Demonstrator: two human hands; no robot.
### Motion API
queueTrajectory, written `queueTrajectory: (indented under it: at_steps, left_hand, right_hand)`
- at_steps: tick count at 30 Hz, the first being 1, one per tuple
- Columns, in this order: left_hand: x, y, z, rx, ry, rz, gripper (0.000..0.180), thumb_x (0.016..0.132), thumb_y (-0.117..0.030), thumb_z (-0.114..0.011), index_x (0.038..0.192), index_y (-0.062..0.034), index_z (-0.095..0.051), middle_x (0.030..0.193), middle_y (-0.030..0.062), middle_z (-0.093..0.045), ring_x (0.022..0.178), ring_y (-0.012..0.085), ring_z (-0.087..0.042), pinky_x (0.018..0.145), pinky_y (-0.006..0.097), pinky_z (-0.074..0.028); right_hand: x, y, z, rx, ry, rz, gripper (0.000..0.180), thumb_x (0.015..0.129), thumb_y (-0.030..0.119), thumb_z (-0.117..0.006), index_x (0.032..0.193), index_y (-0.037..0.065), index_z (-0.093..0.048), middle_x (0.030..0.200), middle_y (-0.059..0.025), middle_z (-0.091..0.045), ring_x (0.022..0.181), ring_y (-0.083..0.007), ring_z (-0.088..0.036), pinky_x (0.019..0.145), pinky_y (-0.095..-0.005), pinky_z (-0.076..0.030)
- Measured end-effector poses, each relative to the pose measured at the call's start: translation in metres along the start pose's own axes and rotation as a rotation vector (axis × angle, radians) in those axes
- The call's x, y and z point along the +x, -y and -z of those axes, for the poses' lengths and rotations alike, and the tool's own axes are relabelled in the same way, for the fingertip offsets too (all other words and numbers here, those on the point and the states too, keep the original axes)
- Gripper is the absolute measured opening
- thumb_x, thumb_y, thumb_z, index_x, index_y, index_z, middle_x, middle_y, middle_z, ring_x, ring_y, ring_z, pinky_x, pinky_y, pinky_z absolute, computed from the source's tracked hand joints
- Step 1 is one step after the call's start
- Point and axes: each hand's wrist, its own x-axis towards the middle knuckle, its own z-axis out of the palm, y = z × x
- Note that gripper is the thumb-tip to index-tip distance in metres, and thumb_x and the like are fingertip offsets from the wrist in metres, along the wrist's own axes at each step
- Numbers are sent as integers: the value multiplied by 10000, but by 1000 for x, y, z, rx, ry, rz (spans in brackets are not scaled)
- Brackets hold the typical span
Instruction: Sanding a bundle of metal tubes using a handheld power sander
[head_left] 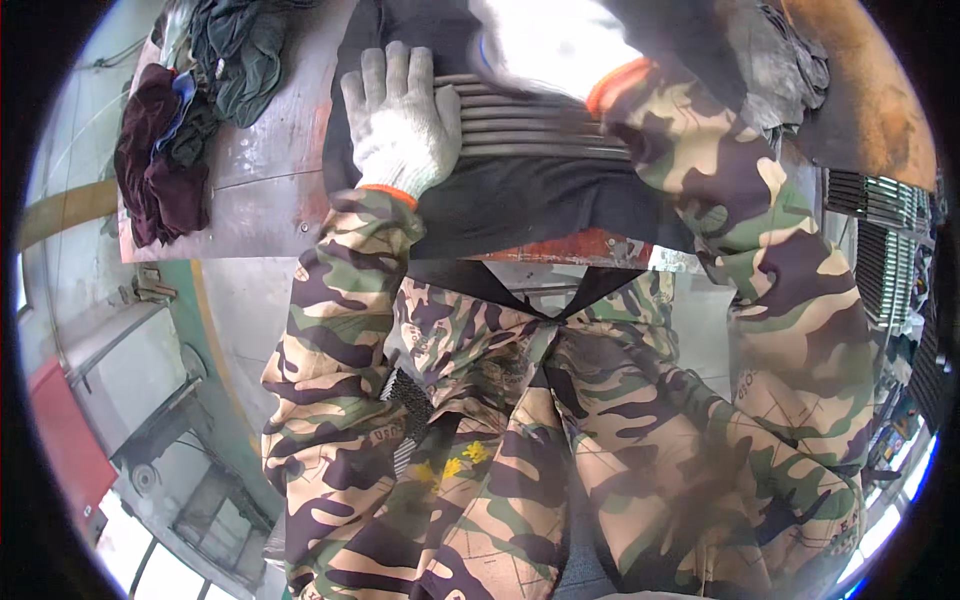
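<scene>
Several grey metal rods lie side by side on a black cloth over the table. My left hand, in a white knit glove with an orange cuff, rests flat at their left ends. Its fingers are stretched out and spread, with the thumb against the rods. Above the right part of the rods is my right hand, gloved the same way. Motion smears it, and its fingers cannot be made out; whether it holds anything is hidden.
Dark crumpled cloths lie on the metal table at the left. A grey rag sits at the far right beside a rusty brown sheet. Stacked dark rods or bars stand to the right. The table's front edge runs close before my body.
</scene>
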Motion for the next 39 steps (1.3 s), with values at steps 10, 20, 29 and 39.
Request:
queueTrajectory:
  at_steps: [10,20,29,39]
  left_hand:
    - [14,-10,-19,10,48,69,489,997,-322,-574,1395,-41,-613,1445,211,-587,1314,423,-525,1113,555,-390]
    - [38,5,-28,24,135,173,570,1025,-409,-511,1455,-43,-591,1499,203,-567,1425,456,-472,1192,606,-333]
    - [30,5,-33,115,108,141,558,1037,-398,-513,1476,-62,-588,1488,171,-574,1389,432,-490,1171,581,-364]
    - [16,4,-27,69,43,85,502,1016,-343,-547,1406,-30,-593,1429,218,-594,1353,479,-504,1109,587,-396]
  right_hand:
    - [-65,-61,12,-201,-233,10,171,867,206,-688,795,59,-640,770,-167,-631,691,-398,-657,606,-527,-582]
    - [-89,-102,5,-192,-20,-110,222,946,251,-631,1093,87,-657,1016,-197,-669,937,-398,-708,757,-547,-604]
    - [-101,-109,22,-197,-281,22,174,867,216,-695,811,61,-637,775,-174,-631,702,-394,-666,579,-521,-562]
    - [-109,-108,30,-161,-243,24,168,863,215,-697,821,64,-638,778,-173,-626,699,-389,-665,569,-513,-558]
